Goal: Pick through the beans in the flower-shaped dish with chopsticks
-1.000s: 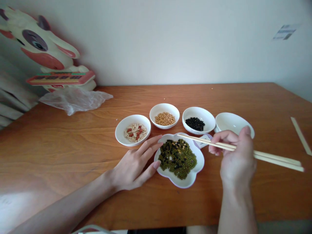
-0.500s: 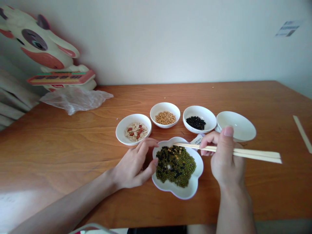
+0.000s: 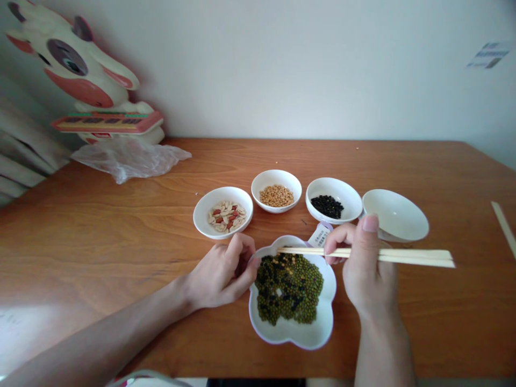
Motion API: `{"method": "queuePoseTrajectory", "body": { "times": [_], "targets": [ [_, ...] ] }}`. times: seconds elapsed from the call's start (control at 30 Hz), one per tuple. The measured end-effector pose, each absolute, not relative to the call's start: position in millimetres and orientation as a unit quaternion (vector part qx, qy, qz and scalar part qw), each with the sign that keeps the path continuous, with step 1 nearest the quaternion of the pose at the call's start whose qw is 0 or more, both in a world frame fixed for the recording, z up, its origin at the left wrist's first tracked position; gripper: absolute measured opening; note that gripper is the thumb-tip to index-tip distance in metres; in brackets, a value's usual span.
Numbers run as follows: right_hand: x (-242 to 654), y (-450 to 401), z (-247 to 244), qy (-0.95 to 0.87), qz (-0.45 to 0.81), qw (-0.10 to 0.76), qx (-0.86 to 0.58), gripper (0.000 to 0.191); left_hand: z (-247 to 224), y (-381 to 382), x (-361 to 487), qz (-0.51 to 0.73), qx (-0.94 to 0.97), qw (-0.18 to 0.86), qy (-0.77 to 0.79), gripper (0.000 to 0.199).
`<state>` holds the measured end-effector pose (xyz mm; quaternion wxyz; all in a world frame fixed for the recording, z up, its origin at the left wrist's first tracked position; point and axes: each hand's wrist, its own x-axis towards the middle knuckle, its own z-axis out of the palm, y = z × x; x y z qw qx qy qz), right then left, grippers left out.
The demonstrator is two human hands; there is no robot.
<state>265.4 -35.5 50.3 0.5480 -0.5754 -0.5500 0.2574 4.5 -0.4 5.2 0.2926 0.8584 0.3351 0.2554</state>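
My left hand (image 3: 226, 271) is closed in a pinch on the left rim of a flower-shaped white dish (image 3: 291, 334) with a lilac edge. Green beans (image 3: 308, 285) fill much of the dish, with black beans (image 3: 264, 274) and a few yellow beans among them. A pair of pale wooden chopsticks (image 3: 415, 256) lies in the grip of my right hand (image 3: 368, 269), held almost level. Their tips reach the beans near the dish's far rim; whether anything is between them I cannot tell. A printed label (image 3: 320, 235) sits by the dish's far right edge.
Behind the dish stand white bowls of peanuts (image 3: 227, 216), yellow beans (image 3: 276, 195) and black beans (image 3: 327, 206). Another white bowl (image 3: 397, 212) is at right. A plastic bag (image 3: 131, 160) and cow-shaped toy keyboard (image 3: 108, 123) occupy the back left; a pale strip (image 3: 503, 228) lies far right.
The dish has turned slightly and come nearer to me. My left fingers have drawn in to its rim. The chopsticks have shifted a little left with my right hand.
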Motion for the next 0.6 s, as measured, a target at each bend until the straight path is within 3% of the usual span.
{"method": "queuePoseTrajectory", "body": {
  "times": [0.23, 0.47, 0.6],
  "targets": [
    [265, -35, 50, -0.555, 0.235, 0.575, -0.553, 0.075, 6, -10, 5, 0.229, 0.843, 0.319, 0.368, 0.013],
    [271, -35, 55, -0.42, 0.196, 0.671, -0.579, 0.07, 9, -13, 13, 0.248, 0.81, 0.31, 0.432, 0.012],
    [277, -36, 55, -0.404, 0.185, 0.675, -0.589, 0.067, 18, -10, 8, 0.179, 0.831, 0.303, 0.43, 0.012]
  ]
}}
